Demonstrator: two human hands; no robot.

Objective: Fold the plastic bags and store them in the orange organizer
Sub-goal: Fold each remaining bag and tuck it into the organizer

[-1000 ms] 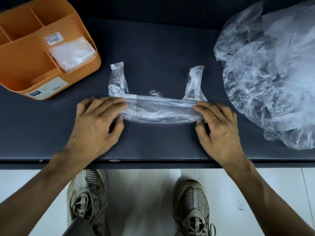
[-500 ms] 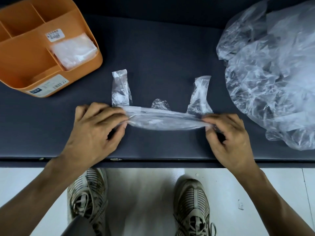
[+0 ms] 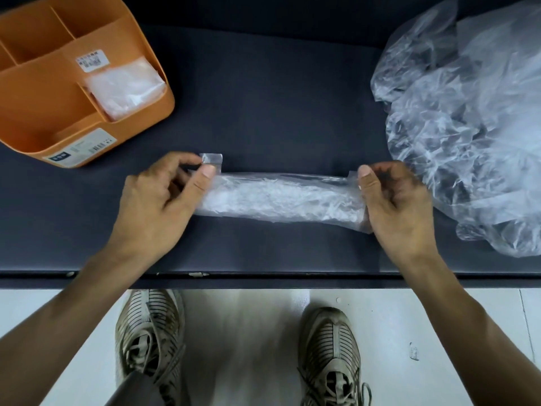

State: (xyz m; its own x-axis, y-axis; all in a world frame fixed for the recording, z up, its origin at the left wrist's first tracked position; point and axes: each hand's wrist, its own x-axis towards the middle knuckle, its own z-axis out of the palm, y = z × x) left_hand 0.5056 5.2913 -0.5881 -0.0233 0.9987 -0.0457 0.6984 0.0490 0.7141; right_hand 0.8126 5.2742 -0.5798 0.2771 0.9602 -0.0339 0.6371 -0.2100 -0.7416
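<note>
Head view, single camera. One clear plastic bag folded into a long narrow strip (image 3: 281, 199) lies crosswise on the dark blue-grey tabletop (image 3: 263, 98), near its front edge. Two hands work it, one at each end.

Left hand (image 3: 158, 200): thumb and curled fingers pinch the strip's left end; a small flap of clear plastic sticks up just past the fingertips. Right hand (image 3: 395, 200): thumb on top, fingers curled under, pinching the strip's right end. Both grips are closed on the plastic; the strip spans between them, its middle resting on the table.

One orange plastic organizer with several compartments (image 3: 44, 92) stands at the table's far left, well apart from the strip. Dividers visible; the exact compartment count cannot be told, since the frame cuts it off. One compartment, the one at its right side, holds a bundle of folded clear plastic bags (image 3: 126, 87); the number of bags in it cannot be told. Two white labels on the organizer: one on an inner divider, one on the front wall.

One loose heap of crumpled clear plastic bags (image 3: 468, 118) sits at the table's right, just beside the right hand; count of bags cannot be told.

Below the table edge: pale floor, two grey mesh sneakers (image 3: 149, 341).
</note>
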